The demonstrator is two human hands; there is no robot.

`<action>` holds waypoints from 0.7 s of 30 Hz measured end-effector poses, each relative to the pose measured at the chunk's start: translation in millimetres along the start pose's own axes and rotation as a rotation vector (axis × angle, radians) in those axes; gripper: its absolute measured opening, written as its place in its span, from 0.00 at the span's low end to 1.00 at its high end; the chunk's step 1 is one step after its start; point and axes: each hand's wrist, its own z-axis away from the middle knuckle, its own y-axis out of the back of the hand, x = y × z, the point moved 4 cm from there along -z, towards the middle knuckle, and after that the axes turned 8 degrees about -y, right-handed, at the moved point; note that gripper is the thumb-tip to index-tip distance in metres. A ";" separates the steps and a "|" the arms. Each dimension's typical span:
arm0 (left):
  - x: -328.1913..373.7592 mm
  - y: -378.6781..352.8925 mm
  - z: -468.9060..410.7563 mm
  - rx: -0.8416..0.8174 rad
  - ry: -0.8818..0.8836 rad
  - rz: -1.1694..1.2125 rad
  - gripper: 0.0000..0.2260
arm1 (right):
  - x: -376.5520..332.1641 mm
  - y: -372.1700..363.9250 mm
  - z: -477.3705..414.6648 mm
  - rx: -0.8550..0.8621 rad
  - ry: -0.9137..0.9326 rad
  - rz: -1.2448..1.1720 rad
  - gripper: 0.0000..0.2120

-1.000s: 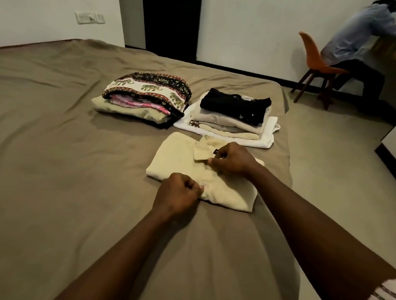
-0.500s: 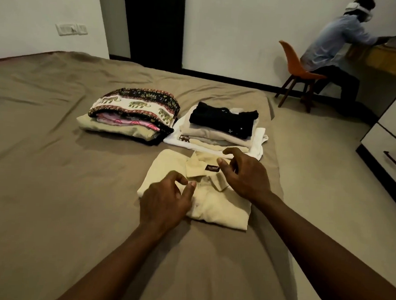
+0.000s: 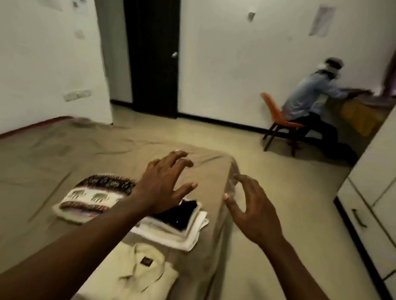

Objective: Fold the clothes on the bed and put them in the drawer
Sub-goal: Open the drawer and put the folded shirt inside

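Both hands are hovering in the middle of the frame with fingers spread wide, and neither one is holding anything. The left hand (image 3: 165, 182) is hanging palm down above the far part of the bed (image 3: 41, 163), its wrist crossing in front of the two clothing piles. The right hand (image 3: 255, 213) is floating just right of the bed's corner, over the floor (image 3: 305, 202), with its thumb pointing toward the left hand and a clear gap between the two.

At the lower centre, a folded cream shirt (image 3: 138, 278) is lying flat on the bed with its collar and a small dark label facing up. Just above it in the frame, a stack of folded pale garments topped by a black one (image 3: 178, 225) is sitting near the bed's right edge. Left of that stack, a second pile topped by elephant-print cloth (image 3: 92, 196) is resting on the bed, partly hidden by the left forearm.

At the right edge of the frame, a white drawer (image 3: 368, 229) with a dark handle is sitting closed, low in a white cabinet, well apart from the clothes.

In the upper right, a person (image 3: 311, 98) in a pale blue shirt is sitting on an orange chair (image 3: 280, 117) and leaning over a bench (image 3: 359, 113). A dark door (image 3: 152, 54) is standing shut at the upper centre. The whole view is slightly blurred.
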 end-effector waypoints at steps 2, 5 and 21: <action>26.6 38.6 -43.3 0.010 -0.006 0.023 0.27 | -10.4 51.9 -24.6 -0.003 -0.016 0.042 0.29; 73.4 90.4 -104.2 0.016 -0.028 0.056 0.29 | -15.9 131.5 -51.5 0.016 -0.106 0.091 0.30; 342.6 -4.9 -278.4 -0.168 -0.460 0.377 0.25 | 144.2 397.8 20.3 0.130 -0.554 0.406 0.29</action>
